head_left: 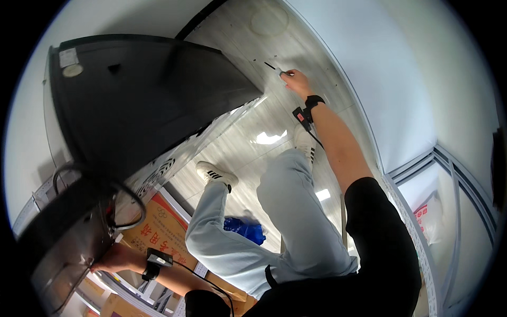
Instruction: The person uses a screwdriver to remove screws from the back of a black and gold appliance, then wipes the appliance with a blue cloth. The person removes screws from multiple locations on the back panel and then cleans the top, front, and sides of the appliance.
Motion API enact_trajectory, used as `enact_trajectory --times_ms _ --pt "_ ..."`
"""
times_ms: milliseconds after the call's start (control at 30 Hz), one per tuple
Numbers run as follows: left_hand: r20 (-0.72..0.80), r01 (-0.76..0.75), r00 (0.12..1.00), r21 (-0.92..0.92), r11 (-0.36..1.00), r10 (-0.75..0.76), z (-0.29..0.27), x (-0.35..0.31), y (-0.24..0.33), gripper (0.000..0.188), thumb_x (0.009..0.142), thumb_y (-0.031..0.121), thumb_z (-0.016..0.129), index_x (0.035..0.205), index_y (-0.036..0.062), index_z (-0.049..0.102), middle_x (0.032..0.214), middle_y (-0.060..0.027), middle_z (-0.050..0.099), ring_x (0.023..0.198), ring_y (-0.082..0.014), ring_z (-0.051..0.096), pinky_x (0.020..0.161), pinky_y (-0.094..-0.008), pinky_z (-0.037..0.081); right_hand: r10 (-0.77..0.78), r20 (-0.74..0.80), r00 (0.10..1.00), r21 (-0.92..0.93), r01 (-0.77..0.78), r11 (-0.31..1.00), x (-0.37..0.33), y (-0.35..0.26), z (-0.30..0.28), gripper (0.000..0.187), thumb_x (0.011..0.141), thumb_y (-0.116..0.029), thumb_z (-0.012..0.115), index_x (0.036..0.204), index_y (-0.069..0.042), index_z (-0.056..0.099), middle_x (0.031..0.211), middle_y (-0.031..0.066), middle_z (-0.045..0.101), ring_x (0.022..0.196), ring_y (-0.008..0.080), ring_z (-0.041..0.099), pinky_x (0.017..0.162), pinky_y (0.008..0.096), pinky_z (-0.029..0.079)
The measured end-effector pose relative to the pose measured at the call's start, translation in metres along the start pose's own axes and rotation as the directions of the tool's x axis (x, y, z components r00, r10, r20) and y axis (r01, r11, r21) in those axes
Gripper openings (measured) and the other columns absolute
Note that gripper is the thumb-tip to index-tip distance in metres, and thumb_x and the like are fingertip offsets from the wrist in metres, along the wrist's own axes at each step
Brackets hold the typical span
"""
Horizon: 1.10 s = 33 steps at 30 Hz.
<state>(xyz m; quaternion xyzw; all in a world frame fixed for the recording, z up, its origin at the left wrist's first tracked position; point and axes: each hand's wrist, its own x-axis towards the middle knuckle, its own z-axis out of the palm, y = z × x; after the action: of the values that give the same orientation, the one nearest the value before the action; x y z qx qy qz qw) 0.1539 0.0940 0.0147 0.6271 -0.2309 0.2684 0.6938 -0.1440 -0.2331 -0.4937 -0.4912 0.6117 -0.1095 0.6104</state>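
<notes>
My right hand (297,83) reaches out over the floor, closed round a screwdriver (278,70) with a pale handle and a thin dark shaft pointing up and left. At the lower left, my left hand (117,259) has its fingers at the edge of a dark, shiny metal panel (60,269); they look closed on that edge, partly in shadow. Above the panel, a thick black cable (141,211) loops out. Beside it stands a large black cabinet-like appliance (153,100) with a perforated light side (158,171). Each wrist wears a black strap with a small device.
Small dark bits lie on the grey wood-look floor (237,140). Cardboard boxes (158,227) sit on metal shelving at the lower left. Behind my legs is a blue plastic item (245,230). A white wall panel (364,68) and metal frame (412,162) bound the right side.
</notes>
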Motion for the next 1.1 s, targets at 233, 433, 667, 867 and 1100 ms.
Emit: enact_trajectory --times_ms 233,433,667,867,1100 --pt "0.032 0.033 0.999 0.092 0.995 -0.037 -0.010 -0.001 -0.003 0.041 0.099 0.048 0.048 0.114 0.0120 0.062 0.125 -0.0093 0.062 0.119 -0.0304 0.053 0.109 -0.0496 0.032 -0.048 0.026 0.999 -0.022 0.049 0.999 0.048 0.012 0.035 0.050 0.081 -0.038 0.067 0.113 0.000 0.066 0.084 0.0113 0.071 0.066 0.0182 0.071 0.068 0.0292 0.054" --pt "0.065 -0.079 0.996 0.354 0.932 0.060 -0.024 0.004 -0.003 0.050 0.100 0.052 0.042 0.114 0.0079 0.061 0.119 -0.0140 0.063 0.106 -0.0333 0.061 0.098 -0.0492 0.048 -0.077 -0.023 0.997 -0.087 0.074 0.993 0.074 0.030 0.058 0.051 0.081 -0.040 0.064 0.113 0.000 0.067 0.097 0.0214 0.071 0.091 0.0331 0.069 0.084 0.0391 0.052" --pt "0.056 -0.033 0.998 0.322 0.946 0.016 -0.002 -0.010 0.002 0.061 0.100 0.055 0.036 0.135 0.0072 0.049 0.132 -0.0157 0.055 0.119 -0.0357 0.055 0.108 -0.0532 0.042 -0.008 0.019 1.000 -0.020 0.009 1.000 0.064 0.024 0.053 0.050 0.082 -0.039 0.063 0.113 0.000 0.067 0.087 0.0175 0.072 0.080 0.0290 0.071 0.078 0.0367 0.053" --pt "-0.082 0.153 0.986 0.126 0.980 -0.144 -0.008 0.001 0.002 0.056 0.103 0.054 0.029 0.127 0.0114 0.056 0.129 -0.0143 0.058 0.117 -0.0313 0.057 0.103 -0.0504 0.045 -0.145 -0.026 0.989 0.010 0.145 0.989 -0.011 -0.020 0.006 0.048 0.084 -0.040 0.064 0.111 -0.001 0.068 0.078 0.0130 0.071 0.066 0.0209 0.070 0.069 0.0327 0.053" --pt "-0.090 0.238 0.970 0.134 0.962 -0.227 -0.006 -0.005 0.010 0.077 0.101 0.058 0.031 0.139 -0.0085 0.041 0.147 -0.0226 0.041 0.130 -0.0355 0.047 0.113 -0.0473 0.035 -0.221 0.027 0.975 0.121 0.216 0.969 -0.160 -0.102 -0.090 0.038 0.085 -0.029 0.069 0.113 -0.003 0.069 0.084 0.0037 0.069 0.061 0.0117 0.063 0.060 0.0258 0.049"
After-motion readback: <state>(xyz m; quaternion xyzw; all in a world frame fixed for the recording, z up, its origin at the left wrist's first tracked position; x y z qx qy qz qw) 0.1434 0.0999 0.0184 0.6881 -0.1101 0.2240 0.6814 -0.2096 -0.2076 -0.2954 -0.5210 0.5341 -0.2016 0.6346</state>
